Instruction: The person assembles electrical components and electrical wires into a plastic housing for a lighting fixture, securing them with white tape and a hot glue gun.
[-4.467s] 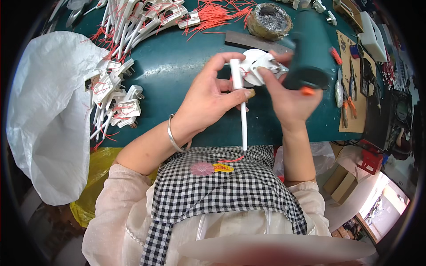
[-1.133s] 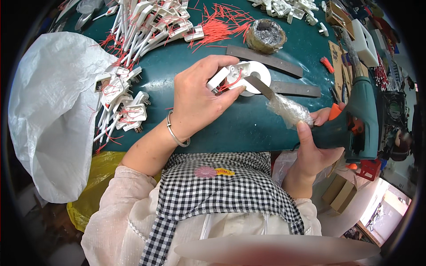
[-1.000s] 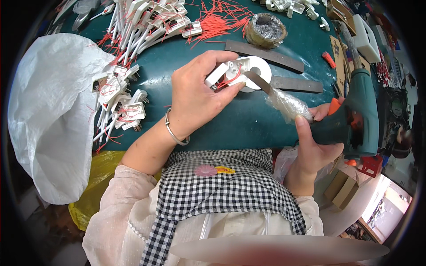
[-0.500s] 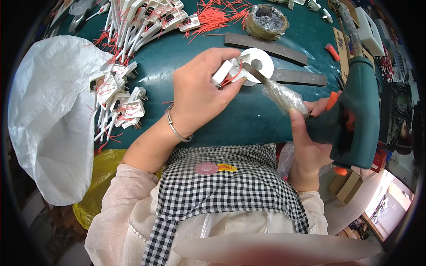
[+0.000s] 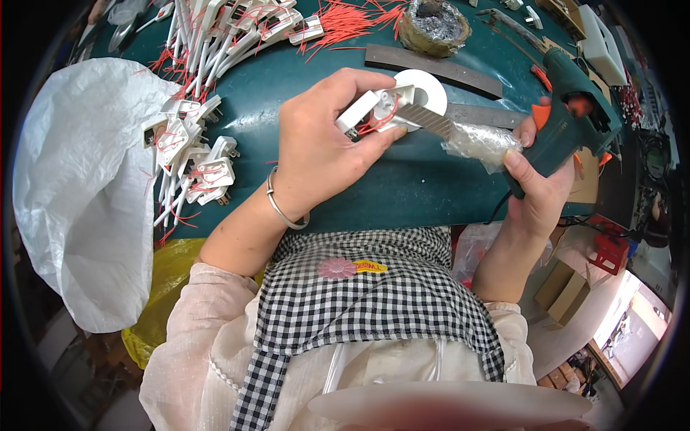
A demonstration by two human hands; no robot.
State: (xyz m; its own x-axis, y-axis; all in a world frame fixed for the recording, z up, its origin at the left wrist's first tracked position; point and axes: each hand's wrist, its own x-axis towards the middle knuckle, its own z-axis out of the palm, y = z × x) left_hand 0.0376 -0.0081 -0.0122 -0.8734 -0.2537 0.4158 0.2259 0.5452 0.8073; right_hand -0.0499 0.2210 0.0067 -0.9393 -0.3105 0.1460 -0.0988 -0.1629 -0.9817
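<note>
Between the thumb and fingers of my left hand (image 5: 327,136) is a white plug housing (image 5: 359,113), its open side showing thin red wires. My right hand (image 5: 543,179) is closed round the handle of a dark green glue gun (image 5: 564,133) with an orange trigger. Its thumb and forefinger also grip the plastic-wrapped handle (image 5: 481,144) of a flat metal blade (image 5: 429,121). The blade's far end reaches the housing, partly over its inside. Behind the housing lies a white ring-shaped roll (image 5: 431,90); the housing hides part of it.
White plugs with red wires (image 5: 190,154) are heaped at left beside a white sack (image 5: 86,187). More wired housings (image 5: 244,29) and loose red wires (image 5: 352,25) lie farther back. Two dark metal bars (image 5: 431,70) and a foil-lined round bowl (image 5: 435,29) stand beyond my hands.
My right hand has moved right and away from me, the glue gun tilting so its body now points farther back. The blade lies flatter, its broad face showing. My left hand barely shifts.
</note>
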